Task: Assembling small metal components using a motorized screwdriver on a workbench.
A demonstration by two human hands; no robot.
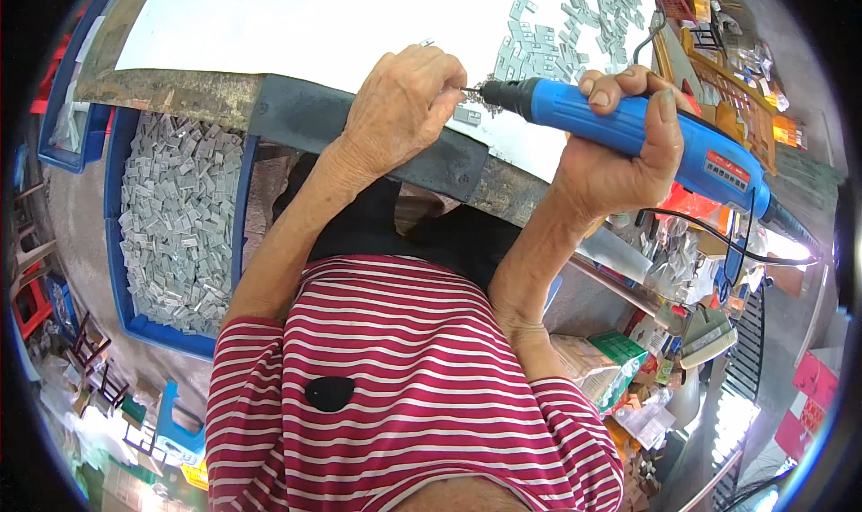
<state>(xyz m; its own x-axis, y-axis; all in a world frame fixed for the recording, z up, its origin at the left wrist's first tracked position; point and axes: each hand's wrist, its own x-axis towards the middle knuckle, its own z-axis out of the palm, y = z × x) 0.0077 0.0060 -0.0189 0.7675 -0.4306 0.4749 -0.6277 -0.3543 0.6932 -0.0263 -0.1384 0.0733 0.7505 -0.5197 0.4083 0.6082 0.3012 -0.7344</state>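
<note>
The right hand [620,153] is wrapped tight around the body of a blue electric screwdriver [628,126], fingers curled over its top, holding it level just above the near edge of the white table [296,27]. Its dark nose points toward the left hand [404,108], whose fingertips are pinched narrow around something small at the bit's tip; what they hold is too small to make out. A black cord [718,238] trails from the tool's rear past the table's right side. A scatter of small grey metal pieces [557,27] lies on the table toward its far right corner, just beyond the tool. Below the table's left edge, a blue crate [121,243] is filled with more of the same grey pieces.
</note>
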